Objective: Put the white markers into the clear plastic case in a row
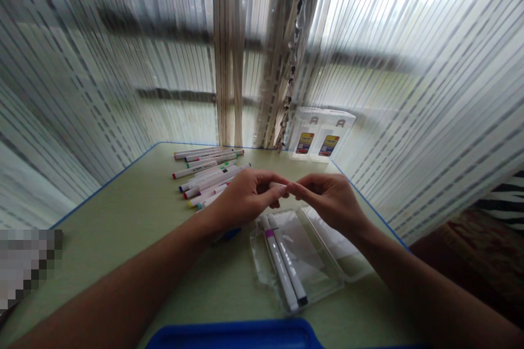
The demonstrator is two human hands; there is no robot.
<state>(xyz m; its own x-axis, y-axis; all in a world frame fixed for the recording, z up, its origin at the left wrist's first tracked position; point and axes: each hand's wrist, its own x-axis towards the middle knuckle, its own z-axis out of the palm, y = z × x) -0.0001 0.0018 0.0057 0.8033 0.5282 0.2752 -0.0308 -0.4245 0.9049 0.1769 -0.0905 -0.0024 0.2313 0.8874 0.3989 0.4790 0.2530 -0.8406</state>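
both hands meet in the middle of the pale green bench [135, 218] with the blue edge. the left hand [245, 196] and right hand [331, 199] are pinching the two ends of one white marker pen [278, 186], fingertips nearly touching, so most of it is hidden and i can't tell its cap colour. it's held up just above the bench, over the far end of an open clear plastic case [323, 278]. two more white markers lie side by side in that case, a purple-banded marker [278, 262] and a black-tipped marker [291, 267] just right of it. further back on the left there's a loose bunch of white markers with coloured caps [208, 172] spread flat on the bench. at the far right corner a pair of white boxes with yellow labels [321, 133] stands against the striped sheer curtain [409, 92]. a blue plastic tray edge [233, 335] sits at the near side.
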